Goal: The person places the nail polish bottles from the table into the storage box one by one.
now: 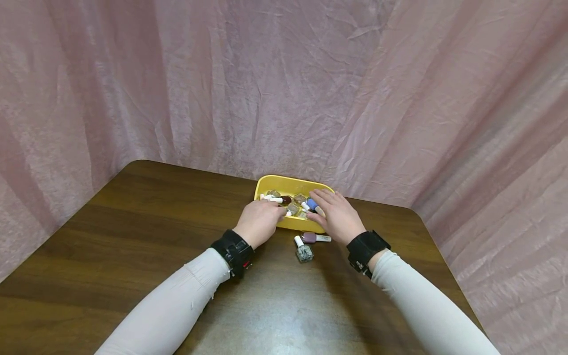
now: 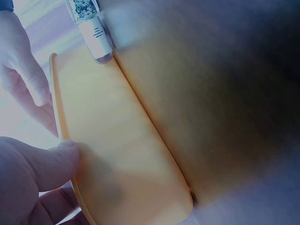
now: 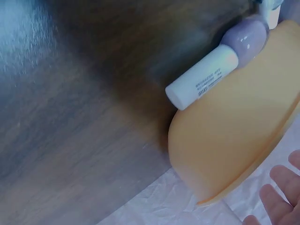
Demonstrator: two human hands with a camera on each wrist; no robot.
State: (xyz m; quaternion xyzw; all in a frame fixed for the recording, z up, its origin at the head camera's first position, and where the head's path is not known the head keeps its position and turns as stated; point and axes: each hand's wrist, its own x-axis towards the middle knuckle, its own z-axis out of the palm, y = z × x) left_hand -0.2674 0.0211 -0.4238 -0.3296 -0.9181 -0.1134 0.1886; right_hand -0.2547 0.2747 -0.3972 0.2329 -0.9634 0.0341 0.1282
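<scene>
A yellow plastic bin [image 1: 290, 224] at the table's far side holds several nail polish bottles, among them a blue one [image 1: 312, 204] and a dark red one [image 1: 286, 199]. My left hand [image 1: 261, 219] grips the bin's front left rim, its thumb [image 2: 63, 157] against the outer wall and its fingers behind the rim. Over the right end of the bin hovers my right hand [image 1: 338, 214], fingers spread and holding nothing. Just in front of the bin lie a mauve nail polish [image 1: 309, 237] with a white cap and a clear bottle with dark flecks [image 1: 304, 253].
The brown wooden table [image 1: 146, 227] has rounded far corners. A pink curtain [image 1: 284, 88] hangs right behind it and along the sides. Both wrists wear black straps [image 1: 234, 250].
</scene>
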